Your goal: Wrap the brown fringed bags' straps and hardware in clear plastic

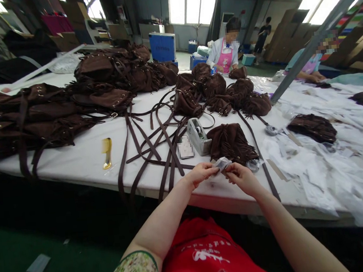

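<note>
Head view: your left hand (202,172), right hand (242,177) pinch crumpled plastic (222,163); fringed bag (230,141), tape dispenser (198,137) just beyond, straps (176,160) leftward.

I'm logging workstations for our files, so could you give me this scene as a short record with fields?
Left hand: pinching one side of a crumpled translucent piece
Right hand: at its other side
Beyond hands: fringed brown bag
Beside bag: grey tape dispenser
White table, left part: yellow comb, piled brown bags
Across table: person in pink apron
</note>
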Demonstrator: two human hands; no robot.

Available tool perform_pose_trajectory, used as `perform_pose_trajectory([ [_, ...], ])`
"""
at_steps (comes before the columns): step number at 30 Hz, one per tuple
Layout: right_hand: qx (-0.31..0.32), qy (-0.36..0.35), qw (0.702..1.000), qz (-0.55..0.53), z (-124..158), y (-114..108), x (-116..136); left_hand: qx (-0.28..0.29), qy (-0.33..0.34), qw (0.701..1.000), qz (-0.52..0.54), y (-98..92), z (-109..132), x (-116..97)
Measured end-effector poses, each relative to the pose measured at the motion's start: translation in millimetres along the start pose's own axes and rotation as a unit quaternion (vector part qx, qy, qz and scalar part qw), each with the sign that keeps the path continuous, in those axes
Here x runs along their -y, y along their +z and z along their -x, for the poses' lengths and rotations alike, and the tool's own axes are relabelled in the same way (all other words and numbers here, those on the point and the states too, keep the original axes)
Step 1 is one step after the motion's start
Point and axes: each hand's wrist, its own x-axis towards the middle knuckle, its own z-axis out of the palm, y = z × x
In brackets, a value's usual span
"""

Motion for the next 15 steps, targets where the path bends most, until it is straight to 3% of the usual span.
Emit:
perform_pose_trajectory([
  [3, 0.012, -0.031, 0.998, 0.048, 1.4, 0.8, 1.1, -0.008, -0.003, 1.0, -0.002, 0.2, -0.3, -1.9],
  [9, 0.103, -0.15, 0.969, 0.169, 16.5, -6.6, 17.2, 0.004, 0.002, 0.999, -0.05, -4.9, -4.1, -5.5],
  [13, 0.041, -0.226, 0.912, 0.34, 17.3, -5.6, 26.9, 0.06, 0.015, 0.99, -0.123, -2.6, -8.6, -8.2],
  [15, 0.009, -0.264, 0.889, 0.375, 15.0, -4.7, 29.5, 0.077, 0.012, 0.979, -0.187, -0.1, -9.6, -9.7],
])
